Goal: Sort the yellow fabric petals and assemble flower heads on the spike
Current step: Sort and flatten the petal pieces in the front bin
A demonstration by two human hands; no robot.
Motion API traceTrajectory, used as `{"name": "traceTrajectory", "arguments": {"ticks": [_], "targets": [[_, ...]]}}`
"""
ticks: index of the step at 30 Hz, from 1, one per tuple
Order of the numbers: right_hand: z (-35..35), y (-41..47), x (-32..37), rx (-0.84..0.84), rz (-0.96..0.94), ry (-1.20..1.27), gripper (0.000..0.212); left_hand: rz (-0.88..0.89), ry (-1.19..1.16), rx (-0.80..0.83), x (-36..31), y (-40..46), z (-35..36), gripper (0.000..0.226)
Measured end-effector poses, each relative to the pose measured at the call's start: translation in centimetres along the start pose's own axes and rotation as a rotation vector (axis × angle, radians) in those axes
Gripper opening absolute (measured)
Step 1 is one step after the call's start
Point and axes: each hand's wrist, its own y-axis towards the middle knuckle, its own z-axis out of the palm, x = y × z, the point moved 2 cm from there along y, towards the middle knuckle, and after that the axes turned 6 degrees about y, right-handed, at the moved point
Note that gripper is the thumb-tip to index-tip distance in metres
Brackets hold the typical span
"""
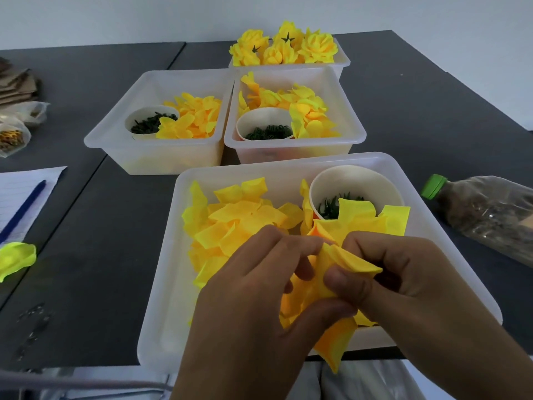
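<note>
Both my hands meet over the near white tray [161, 298]. My left hand [253, 298] and my right hand [403, 278] pinch a bundle of yellow fabric petals [340, 267] between fingers and thumbs; petal ends stick up at the top and hang down below my palms. Loose yellow petals [236, 220] lie piled in the tray's left half. A paper cup [354, 183] with dark green parts stands in its far right corner. Finished yellow flower heads [285, 46] fill the farthest tray. No spike is visible.
Two middle trays [121, 140] [354, 122] hold more petals and cups of green parts. A plastic bottle [484, 209] lies at the right. A notepad with a blue pen [23, 209] and a single petal [17, 258] lie at the left, with bags behind.
</note>
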Motion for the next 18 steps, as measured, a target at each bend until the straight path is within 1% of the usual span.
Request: {"name": "traceTrajectory", "arguments": {"ticks": [2, 5, 6, 8, 9, 11, 13, 16, 18], "targets": [[0.2, -0.1, -0.1, -0.024, -0.030, 0.029, 0.036, 0.007, -0.035, -0.006, 0.1, -0.1, 0.0, 0.035], [0.2, -0.2, -0.4, -0.053, -0.058, 0.102, 0.034, -0.017, -0.140, -0.010, 0.2, -0.2, 0.1, 0.027], [0.3, -0.2, -0.5, -0.046, -0.059, 0.097, 0.038, -0.030, -0.173, -0.014, 0.2, -0.3, 0.1, 0.023], [0.3, -0.3, -0.5, -0.010, -0.063, 0.067, 0.053, -0.066, -0.232, -0.043, 0.3, -0.4, 0.0, 0.017], [0.4, -0.3, -0.6, 0.012, -0.062, 0.065, 0.056, -0.086, -0.250, -0.061, 0.5, -0.4, -0.1, 0.016], [0.3, -0.4, -0.8, 0.063, -0.039, 0.106, 0.050, -0.113, -0.273, -0.097, 0.8, -0.5, -0.3, 0.018], [0.1, -0.5, -0.8, 0.071, -0.022, 0.101, 0.044, -0.166, -0.356, -0.157, 1.1, -0.6, -0.4, 0.017], [-0.8, -0.6, -1.1, -0.014, -0.022, 0.136, 0.037, -0.281, -0.436, -0.305, 2.9, -1.3, -0.2, 0.018], [-1.9, -0.7, -1.4, -0.081, -0.027, 0.207, 0.043, -0.368, -0.470, -0.332, 5.5, -1.7, -0.1, 0.020]]}}
